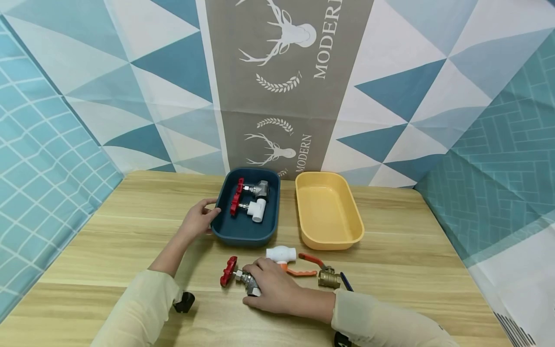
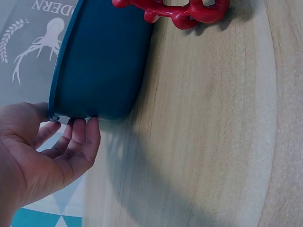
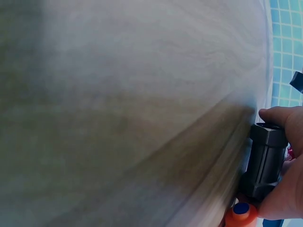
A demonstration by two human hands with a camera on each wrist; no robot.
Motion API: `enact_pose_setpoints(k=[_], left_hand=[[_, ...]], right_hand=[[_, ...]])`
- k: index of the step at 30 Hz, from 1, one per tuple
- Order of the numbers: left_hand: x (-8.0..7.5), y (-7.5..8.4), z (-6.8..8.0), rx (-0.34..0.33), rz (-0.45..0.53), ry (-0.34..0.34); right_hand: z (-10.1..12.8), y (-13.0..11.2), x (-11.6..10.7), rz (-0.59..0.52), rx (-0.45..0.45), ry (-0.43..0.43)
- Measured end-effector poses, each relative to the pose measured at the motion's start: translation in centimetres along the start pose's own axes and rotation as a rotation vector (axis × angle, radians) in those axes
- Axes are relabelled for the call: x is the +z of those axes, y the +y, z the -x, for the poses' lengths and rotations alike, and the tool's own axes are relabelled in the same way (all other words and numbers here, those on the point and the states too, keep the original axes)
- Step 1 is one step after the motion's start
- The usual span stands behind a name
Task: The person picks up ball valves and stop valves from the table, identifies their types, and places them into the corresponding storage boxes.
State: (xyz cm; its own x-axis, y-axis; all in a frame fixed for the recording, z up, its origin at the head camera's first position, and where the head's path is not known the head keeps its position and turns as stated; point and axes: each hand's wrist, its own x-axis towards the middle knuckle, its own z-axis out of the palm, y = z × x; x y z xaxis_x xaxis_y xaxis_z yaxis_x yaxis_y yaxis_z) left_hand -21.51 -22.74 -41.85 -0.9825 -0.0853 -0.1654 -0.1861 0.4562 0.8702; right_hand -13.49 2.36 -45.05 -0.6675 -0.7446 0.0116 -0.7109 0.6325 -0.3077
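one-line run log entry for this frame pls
left hand: holds blue tray rim | right hand: grips grey valve with red handwheel on table | blue tray: two valves | yellow tray: nothing inside

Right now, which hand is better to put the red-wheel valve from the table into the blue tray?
Right. The right hand already grips the valve, while the left hand holds the blue tray rim.

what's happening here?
A person sits at a wooden table. The left hand holds the rim of a blue tray containing two red-handled valves. The right hand has its grip on a grey valve with a red handwheel lying on the table. A white ball valve and a brass valve lie beside it. The yellow tray is empty.
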Motion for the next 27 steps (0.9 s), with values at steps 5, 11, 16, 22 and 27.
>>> enact_pose_setpoints(k=[5, 11, 16, 22, 27], left_hand=[[-0.09, 0.04, 0.10, 0.001, 0.002, 0.004], [-0.15, -0.09, 0.08, 0.002, 0.002, 0.006], [-0.11, -0.11, 0.04, -0.005, -0.001, 0.005], [-0.10, -0.09, 0.00, -0.002, -0.003, 0.007], [-0.10, -0.10, -0.04, 0.013, 0.001, 0.006]], right_hand=[[-0.02, -0.08, 0.12, 0.011, -0.016, 0.030], [-0.06, -0.12, 0.21, -0.009, -0.009, 0.037], [-0.16, -0.04, 0.28, -0.035, -0.004, 0.047], [-0.37, 0.13, 0.04, -0.089, 0.015, 0.016], [-0.50, 0.20, -0.19, -0.143, 0.020, -0.001]])
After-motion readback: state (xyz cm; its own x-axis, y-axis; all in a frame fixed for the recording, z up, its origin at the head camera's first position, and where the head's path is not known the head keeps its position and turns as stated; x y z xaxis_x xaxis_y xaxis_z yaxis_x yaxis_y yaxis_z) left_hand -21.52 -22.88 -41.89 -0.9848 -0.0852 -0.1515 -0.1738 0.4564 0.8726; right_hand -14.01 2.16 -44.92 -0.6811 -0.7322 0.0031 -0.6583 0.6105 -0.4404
